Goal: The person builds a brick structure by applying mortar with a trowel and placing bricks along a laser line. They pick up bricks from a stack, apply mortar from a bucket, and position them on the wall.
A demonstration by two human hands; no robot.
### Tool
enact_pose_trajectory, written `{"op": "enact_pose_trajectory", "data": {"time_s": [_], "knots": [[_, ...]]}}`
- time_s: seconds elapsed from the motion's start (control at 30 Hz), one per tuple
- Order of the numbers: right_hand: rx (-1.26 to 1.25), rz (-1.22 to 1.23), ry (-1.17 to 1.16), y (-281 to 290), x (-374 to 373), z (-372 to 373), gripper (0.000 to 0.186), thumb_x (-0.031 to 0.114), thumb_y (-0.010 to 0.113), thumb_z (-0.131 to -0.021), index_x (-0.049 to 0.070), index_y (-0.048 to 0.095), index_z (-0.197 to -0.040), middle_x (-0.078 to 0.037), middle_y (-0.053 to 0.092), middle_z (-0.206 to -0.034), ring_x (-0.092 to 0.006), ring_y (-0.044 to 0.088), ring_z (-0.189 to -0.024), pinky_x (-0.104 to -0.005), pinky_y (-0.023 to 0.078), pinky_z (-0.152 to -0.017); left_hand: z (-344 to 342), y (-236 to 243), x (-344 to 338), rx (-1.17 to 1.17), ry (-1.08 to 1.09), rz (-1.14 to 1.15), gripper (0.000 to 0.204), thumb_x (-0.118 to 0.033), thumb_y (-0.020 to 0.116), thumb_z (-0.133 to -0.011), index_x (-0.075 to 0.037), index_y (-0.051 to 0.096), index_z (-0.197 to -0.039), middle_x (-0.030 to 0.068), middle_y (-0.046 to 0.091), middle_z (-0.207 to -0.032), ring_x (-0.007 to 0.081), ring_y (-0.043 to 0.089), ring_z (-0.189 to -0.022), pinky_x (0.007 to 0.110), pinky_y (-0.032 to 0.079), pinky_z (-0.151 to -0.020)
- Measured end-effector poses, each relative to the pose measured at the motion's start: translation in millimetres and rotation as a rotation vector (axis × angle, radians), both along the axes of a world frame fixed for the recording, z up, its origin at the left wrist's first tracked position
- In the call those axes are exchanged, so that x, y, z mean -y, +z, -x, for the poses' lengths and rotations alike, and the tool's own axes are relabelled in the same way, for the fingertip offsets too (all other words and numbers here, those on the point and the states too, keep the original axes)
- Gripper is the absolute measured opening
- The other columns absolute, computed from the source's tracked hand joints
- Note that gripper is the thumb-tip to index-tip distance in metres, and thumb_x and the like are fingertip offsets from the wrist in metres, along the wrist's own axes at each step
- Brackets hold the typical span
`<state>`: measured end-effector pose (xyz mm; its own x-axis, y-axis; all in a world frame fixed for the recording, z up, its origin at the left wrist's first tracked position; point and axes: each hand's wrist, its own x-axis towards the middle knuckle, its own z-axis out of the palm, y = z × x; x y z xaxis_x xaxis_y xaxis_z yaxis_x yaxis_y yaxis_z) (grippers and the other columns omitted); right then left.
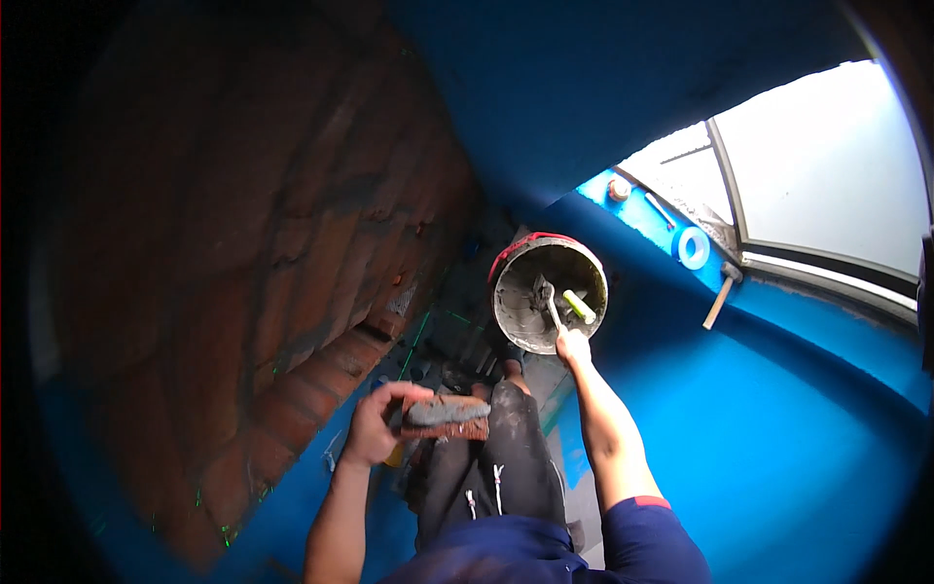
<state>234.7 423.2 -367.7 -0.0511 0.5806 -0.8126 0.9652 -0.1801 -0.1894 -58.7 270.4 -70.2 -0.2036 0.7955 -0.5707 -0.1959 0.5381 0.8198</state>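
My left hand (372,424) grips a red brick (474,429) by its left end, over my legs. A thick strip of grey mortar (436,413) lies along the brick's upper face. Ahead, my right hand (573,346) is closed round the handle of a trowel (554,305), whose blade end reaches into a round bucket (526,334). The bucket has a red band at its far rim and wet grey mortar inside. A yellow-green handle (580,308) leans in the bucket too; its other end is hidden.
A brick wall (321,234) rises on the left, with green laser lines near its foot. On the blue sill at right stand a tape roll (692,248), a small round container (619,189) and a wooden-handled hammer (721,296), below a bright window (827,156).
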Motion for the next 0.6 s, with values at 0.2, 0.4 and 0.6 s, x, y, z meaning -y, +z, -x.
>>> {"op": "enact_pose_trajectory", "data": {"time_s": [0.2, 0.4, 0.6], "knots": [[-0.108, 0.163, -0.409, -65, -21, 45, 0.057, 0.045, 0.041, -0.094, -0.006, 0.065, -0.084, -0.024, 0.064, -0.067, -0.0347, 0.065, -0.056, -0.0425, 0.052, -0.053, -5, -16, 9, -0.059, 0.019, 0.013, 0.042, 0.005, 0.078, -0.068, -0.003, 0.059, -0.104, 0.0101, 0.064, -0.11, 0.0209, 0.061, -0.104, 0.034, 0.047, -0.094], [-0.352, 0.147, -0.302, -68, -8, -26, 0.063, 0.051, 0.037, -0.095, 0.0, 0.061, -0.069, -0.013, 0.058, -0.055, -0.0263, 0.057, -0.047, -0.0394, 0.047, -0.052, -2, -21, -2, -0.065, -0.04, -0.037, 0.041, 0.007, 0.076, -0.069, -0.003, 0.059, -0.106, 0.01, 0.064, -0.11, 0.0205, 0.061, -0.104, 0.033, 0.047, -0.095], [-0.475, 0.34, -0.569, 60, 19, -48, 0.05, 0.052, 0.051, -0.092, 0.011, 0.048, -0.062, 0.001, 0.041, -0.049, -0.0111, 0.036, -0.038, -0.0285, 0.028, -0.035, 12, -14, -5, 0.07, -0.051, -0.035, 0.047, 0.007, 0.077, -0.069, -0.004, 0.055, -0.11, 0.0093, 0.062, -0.114, 0.0177, 0.06, -0.106, 0.033, 0.047, -0.094]]}}
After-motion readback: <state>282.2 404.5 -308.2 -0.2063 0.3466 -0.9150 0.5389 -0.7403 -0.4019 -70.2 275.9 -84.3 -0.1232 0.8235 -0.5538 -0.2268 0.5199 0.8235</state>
